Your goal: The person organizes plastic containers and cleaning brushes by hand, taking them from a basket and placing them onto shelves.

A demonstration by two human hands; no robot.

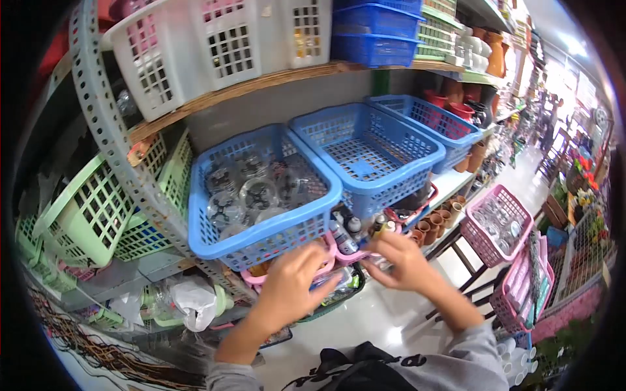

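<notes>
My left hand point(292, 285) is over a pink basket point(253, 280) below the shelf, its fingers bent near the rim and its thumb stretched apart. My right hand point(401, 262) is closed at the pink rim point(352, 256) beside several small bottles point(342, 236), and its fingertips appear to pinch that rim. Above my hands stands a blue basket point(261, 238) holding clear plastic-wrapped pieces with dark parts point(257, 192). A second blue basket point(391, 174) sits to its right, its lattice bottom showing. My fingers partly hide the pink basket's contents.
White baskets point(186, 91) and blue trays point(375, 49) fill the upper shelf point(241, 91). A perforated metal post point(117, 130) and green baskets point(81, 215) are at left. Small terracotta pots point(433, 225) line the lower shelf. Pink baskets of goods point(466, 228) stand at right.
</notes>
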